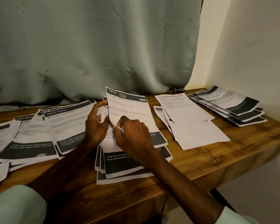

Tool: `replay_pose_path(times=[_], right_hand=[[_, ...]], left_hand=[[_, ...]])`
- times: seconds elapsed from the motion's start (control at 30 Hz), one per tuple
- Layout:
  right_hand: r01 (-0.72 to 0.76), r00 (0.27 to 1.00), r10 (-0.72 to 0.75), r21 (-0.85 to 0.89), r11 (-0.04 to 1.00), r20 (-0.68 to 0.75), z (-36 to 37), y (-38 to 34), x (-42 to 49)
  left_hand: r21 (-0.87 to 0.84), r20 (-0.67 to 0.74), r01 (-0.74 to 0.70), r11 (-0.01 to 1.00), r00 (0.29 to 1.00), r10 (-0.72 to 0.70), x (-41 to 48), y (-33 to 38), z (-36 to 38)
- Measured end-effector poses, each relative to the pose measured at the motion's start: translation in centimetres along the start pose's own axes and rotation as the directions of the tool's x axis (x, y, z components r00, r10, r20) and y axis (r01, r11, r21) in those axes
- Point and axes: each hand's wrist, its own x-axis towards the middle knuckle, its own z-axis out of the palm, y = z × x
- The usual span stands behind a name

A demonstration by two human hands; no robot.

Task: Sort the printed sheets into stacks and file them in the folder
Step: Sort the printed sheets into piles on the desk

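- At the middle of the wooden desk (200, 160), a KITCHEN sheet (131, 109) numbered 1670 lies skewed atop the centre stack (121, 167).
- The left hand (95, 126) curls its fingers round that sheet's left edge, gripping it.
- The right hand (133, 135) pinches the same sheet lower down, fingers bent.
- Left of the hands, overlapping sheets fan out: a MULTI-ROOM sheet (68, 125) uppermost, a DRESSING sheet (29, 131) partly under it.
- Right of centre, plain white pages (184, 109) overlap one another.
- Near the wall (249, 46), a far stack (229, 105) sits at the desk's corner.
- A grey-green curtain (87, 46) hangs behind, reaching the desk's back edge.
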Motion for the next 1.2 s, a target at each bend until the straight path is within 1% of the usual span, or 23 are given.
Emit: replay_pose_path(times=[0.17, 0.27, 0.37, 0.43, 0.5, 0.53, 0.57, 0.6, 0.63, 0.7, 0.73, 0.8, 0.9, 0.93, 0.97, 1.0, 1.07, 1.1, 1.13, 1.2], right_hand=[[0.034, 0.998, -0.038, 0.071, 0.997, 0.058, 1.6, -0.4, -0.7], [0.086, 0.993, -0.096, 0.145, 0.986, 0.066, 2.4, 0.1, -1.5], [0.076, 0.985, -0.105, 0.2, 0.977, 0.14, 3.1, 0.7, -1.8], [0.053, 0.982, -0.093, 0.228, 0.972, 0.166, 3.6, 1.2, -1.7], [0.042, 0.981, -0.09, 0.264, 0.963, 0.174, 3.9, 1.6, -1.7], [0.04, 0.979, -0.092, 0.271, 0.962, 0.183, 4.0, 1.7, -1.7], [0.044, 0.976, -0.099, 0.269, 0.962, 0.194, 3.9, 1.8, -1.8], [0.054, 0.973, -0.11, 0.265, 0.963, 0.201, 3.9, 2.0, -1.8], [0.069, 0.972, -0.124, 0.26, 0.963, 0.201, 3.8, 2.0, -1.8], [0.08, 0.967, -0.137, 0.251, 0.965, 0.216, 3.7, 1.9, -1.8], [0.082, 0.963, -0.141, 0.251, 0.965, 0.228, 3.8, 1.9, -1.9], [0.098, 0.955, -0.163, 0.256, 0.962, 0.248, 3.6, 1.7, -1.8], [0.105, 0.951, -0.19, 0.324, 0.94, 0.244, 3.3, 2.1, -1.8], [0.097, 0.962, -0.177, 0.347, 0.933, 0.206, 3.1, 2.3, -1.8], [0.078, 0.981, -0.136, 0.36, 0.93, 0.139, 2.8, 2.7, -1.8], [0.041, 0.996, -0.066, 0.364, 0.93, 0.058, 2.6, 3.4, -1.6], [-0.02, 0.989, 0.067, 0.338, 0.941, -0.128, 1.5, 5.0, -1.1], [-0.065, 0.975, 0.129, 0.326, 0.943, -0.179, 0.8, 6.0, -0.7], [-0.119, 0.962, 0.196, 0.352, 0.928, -0.191, -0.2, 6.8, -0.3], [-0.233, 0.927, 0.345, 0.498, 0.836, -0.145, -1.9, 8.3, 0.6]], left_hand=[[-0.026, 0.006, 0.012, 1.0, 1.0, -0.011, 0.1, -0.5, -0.3], [-0.048, -0.006, 0.017, 0.999, 1.0, -0.017, 0.2, -0.5, -0.3], [-0.075, -0.018, 0.037, 0.996, 0.999, -0.038, 0.5, -0.4, -0.3], [-0.122, -0.031, 0.098, 0.988, 0.994, -0.103, 0.6, -0.4, -0.2], [-0.171, -0.045, 0.201, 0.965, 0.976, -0.211, 0.5, -0.2, 0.0], [-0.191, -0.059, 0.29, 0.938, 0.95, -0.306, 0.6, -0.2, 0.1], [-0.222, -0.071, 0.393, 0.892, 0.906, -0.416, 0.7, 0.0, 0.2], [-0.263, -0.062, 0.49, 0.831, 0.851, -0.521, 0.8, 0.2, 0.3], [-0.311, -0.019, 0.551, 0.775, 0.811, -0.584, 0.9, 0.4, 0.4], [-0.374, 0.106, 0.611, 0.697, 0.775, -0.623, 1.0, 0.5, 0.4], [-0.371, 0.146, 0.625, 0.687, 0.77, -0.621, 0.9, 0.4, 0.3], [-0.298, 0.173, 0.617, 0.728, 0.785, -0.595, 0.6, 0.3, 0.1], [-0.206, 0.153, 0.582, 0.787, 0.813, -0.561, 0.2, 0.2, 0.2], [-0.202, 0.142, 0.568, 0.798, 0.823, -0.55, 0.2, 0.4, 0.3], [-0.216, 0.139, 0.552, 0.805, 0.834, -0.535, 0.2, 0.6, 0.3], [-0.243, 0.141, 0.539, 0.807, 0.843, -0.52, 0.2, 0.7, 0.3], [-0.322, 0.148, 0.517, 0.793, 0.855, -0.497, 0.6, 0.9, 0.0], [-0.361, 0.149, 0.507, 0.783, 0.86, -0.488, 0.8, 1.1, -0.1], [-0.394, 0.151, 0.497, 0.773, 0.865, -0.478, 1.1, 1.3, -0.3], [-0.453, 0.159, 0.48, 0.751, 0.873, -0.462, 1.5, 1.7, -0.5]])
